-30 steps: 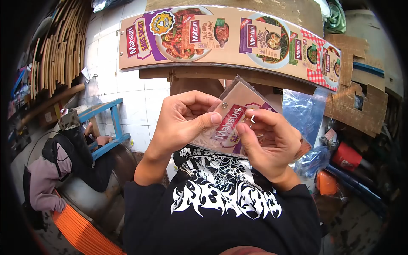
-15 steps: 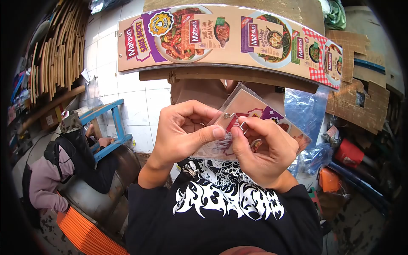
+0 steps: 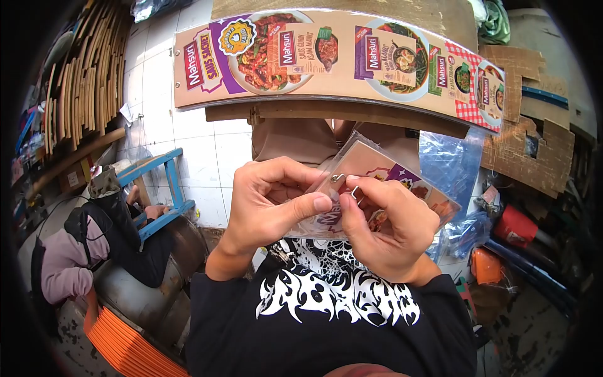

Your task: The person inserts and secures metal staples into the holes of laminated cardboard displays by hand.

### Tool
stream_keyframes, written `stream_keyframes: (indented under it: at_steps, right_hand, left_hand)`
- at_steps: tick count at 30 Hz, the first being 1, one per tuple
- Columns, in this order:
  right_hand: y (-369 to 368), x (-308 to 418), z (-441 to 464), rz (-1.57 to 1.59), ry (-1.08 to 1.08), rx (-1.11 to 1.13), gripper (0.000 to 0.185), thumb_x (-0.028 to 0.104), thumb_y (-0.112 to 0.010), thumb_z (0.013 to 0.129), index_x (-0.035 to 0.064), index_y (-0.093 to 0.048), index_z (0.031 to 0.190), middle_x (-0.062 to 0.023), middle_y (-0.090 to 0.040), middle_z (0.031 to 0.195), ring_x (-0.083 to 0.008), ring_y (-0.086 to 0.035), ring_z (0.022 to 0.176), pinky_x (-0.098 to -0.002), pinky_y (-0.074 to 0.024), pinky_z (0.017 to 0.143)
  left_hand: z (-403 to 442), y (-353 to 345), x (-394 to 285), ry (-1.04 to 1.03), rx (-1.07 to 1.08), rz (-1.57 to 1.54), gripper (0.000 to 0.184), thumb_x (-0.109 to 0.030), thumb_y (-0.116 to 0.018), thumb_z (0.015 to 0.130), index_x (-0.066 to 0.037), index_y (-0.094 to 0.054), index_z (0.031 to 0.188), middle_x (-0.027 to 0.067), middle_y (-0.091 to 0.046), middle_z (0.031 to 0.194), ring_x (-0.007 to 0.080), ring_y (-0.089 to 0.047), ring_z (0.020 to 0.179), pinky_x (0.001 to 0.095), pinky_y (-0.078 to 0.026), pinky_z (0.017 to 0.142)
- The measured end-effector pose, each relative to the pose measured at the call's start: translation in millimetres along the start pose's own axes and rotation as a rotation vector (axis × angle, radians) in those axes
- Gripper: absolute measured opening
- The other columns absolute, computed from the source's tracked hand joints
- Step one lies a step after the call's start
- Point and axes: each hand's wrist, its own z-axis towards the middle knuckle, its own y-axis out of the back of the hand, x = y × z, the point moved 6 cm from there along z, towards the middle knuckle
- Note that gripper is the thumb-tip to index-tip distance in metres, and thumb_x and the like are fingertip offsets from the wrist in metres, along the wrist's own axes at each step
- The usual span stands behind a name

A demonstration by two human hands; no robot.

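In front of the shirt, the left fingers pinch the card and the right fingers grip a bent wire by its eyelet (whether threaded through, I cannot tell). The eyelet is already set; the wire seems not yet closed.

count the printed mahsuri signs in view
2. One long sign lies on the wooden surface; one smaller-looking sign is held in the left hand. More could be hidden underneath either one.
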Motion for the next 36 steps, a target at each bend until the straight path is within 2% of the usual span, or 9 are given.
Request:
stream_keyframes:
  at_steps: [9, 14, 18, 20, 22, 25, 31, 34, 36]
  right_hand:
    - [-11, 10, -9, -0.233, 0.219, -0.001, 0.028, -0.012, -0.070, 0.070, -0.0079, -0.066, 0.097, -0.0124, -0.062, 0.073, -0.0221, -0.061, 0.057, -0.0305, -0.0499, 0.051]
    - [-4, -3, -11, -0.102, 0.280, -0.142, 0.025, -0.008, -0.070, 0.076, -0.0055, -0.065, 0.100, -0.0131, -0.064, 0.076, -0.0219, -0.060, 0.058, -0.0295, -0.0495, 0.052]
    - [21, -18, -1, -0.177, 0.130, -0.194, 0.021, -0.002, -0.073, 0.078, -0.0020, -0.066, 0.098, -0.0130, -0.067, 0.083, -0.0253, -0.064, 0.072, -0.0326, -0.0517, 0.067]
    - [34, -38, 10, -0.160, 0.058, -0.126, 0.019, -0.002, -0.073, 0.078, 0.0006, -0.067, 0.096, -0.0141, -0.069, 0.091, -0.0263, -0.066, 0.081, -0.0349, -0.0506, 0.075]
    - [40, -61, 16, 0.174, -0.072, 0.090, 0.020, -0.005, -0.072, 0.075, 0.0020, -0.068, 0.093, -0.0137, -0.071, 0.096, -0.0241, -0.069, 0.091, -0.0356, -0.0503, 0.086]
    - [54, -66, 26, 0.385, 0.018, 0.381, 0.024, -0.012, -0.069, 0.068, 0.0020, -0.069, 0.087, -0.0109, -0.070, 0.085, -0.0258, -0.070, 0.087, -0.0350, -0.0548, 0.083]
    - [69, -65, 37, 0.826, -0.020, 0.328, 0.024, -0.012, -0.066, 0.065, 0.0011, -0.073, 0.084, -0.0119, -0.067, 0.075, -0.0232, -0.068, 0.071, -0.0486, -0.0550, 0.089]
    - [68, -71, 38, 0.797, 0.053, 0.366, 0.025, -0.013, -0.065, 0.065, 0.0005, -0.073, 0.084, -0.0122, -0.068, 0.075, -0.0225, -0.067, 0.070, -0.0523, -0.0528, 0.092]
    - [61, -72, 41, 0.531, 0.115, 0.495, 0.026, -0.013, -0.066, 0.064, -0.0013, -0.072, 0.087, -0.0119, -0.069, 0.077, -0.0217, -0.067, 0.071, -0.0376, -0.0548, 0.078]
  left_hand:
    - [-1, 4, 4, -0.067, -0.046, 0.063, 0.022, 0.006, -0.073, 0.081, 0.010, -0.065, 0.101, 0.0187, -0.071, 0.096, 0.0170, -0.069, 0.087, 0.0271, -0.057, 0.078]
    - [5, 4, 12, 0.051, -0.036, -0.007, 0.036, -0.001, -0.071, 0.085, 0.010, -0.060, 0.118, 0.0168, -0.070, 0.102, 0.0157, -0.067, 0.091, 0.0289, -0.055, 0.084]
    - [0, 20, 23, 0.076, -0.061, 0.060, 0.034, -0.008, -0.072, 0.085, 0.010, -0.064, 0.112, 0.0167, -0.071, 0.098, 0.0153, -0.067, 0.088, 0.0275, -0.053, 0.081]
    - [-1, 23, 22, 0.051, -0.071, 0.064, 0.027, -0.006, -0.072, 0.085, 0.009, -0.066, 0.107, 0.0142, -0.071, 0.093, 0.0139, -0.066, 0.084, 0.0263, -0.052, 0.078]
    - [0, 23, 21, 0.021, 0.012, 0.041, 0.021, -0.003, -0.073, 0.085, 0.008, -0.068, 0.103, 0.0085, -0.070, 0.089, 0.0101, -0.065, 0.083, 0.0235, -0.052, 0.076]
    - [10, 12, 9, 0.002, 0.045, 0.060, 0.019, -0.003, -0.074, 0.085, 0.006, -0.068, 0.100, 0.0063, -0.070, 0.086, 0.0074, -0.063, 0.080, 0.0223, -0.051, 0.073]
    - [35, -3, -9, -0.009, 0.147, 0.116, 0.019, -0.003, -0.072, 0.086, 0.006, -0.068, 0.103, 0.0066, -0.070, 0.089, 0.0067, -0.063, 0.083, 0.0214, -0.051, 0.075]
    - [45, 0, -10, -0.005, 0.152, 0.052, 0.023, -0.005, -0.072, 0.087, 0.006, -0.067, 0.105, 0.0080, -0.071, 0.093, 0.0085, -0.064, 0.085, 0.0223, -0.052, 0.077]
    - [54, -1, -15, -0.025, 0.158, 0.101, 0.023, -0.006, -0.072, 0.087, 0.006, -0.067, 0.107, 0.0094, -0.071, 0.096, 0.0095, -0.065, 0.086, 0.0237, -0.053, 0.078]
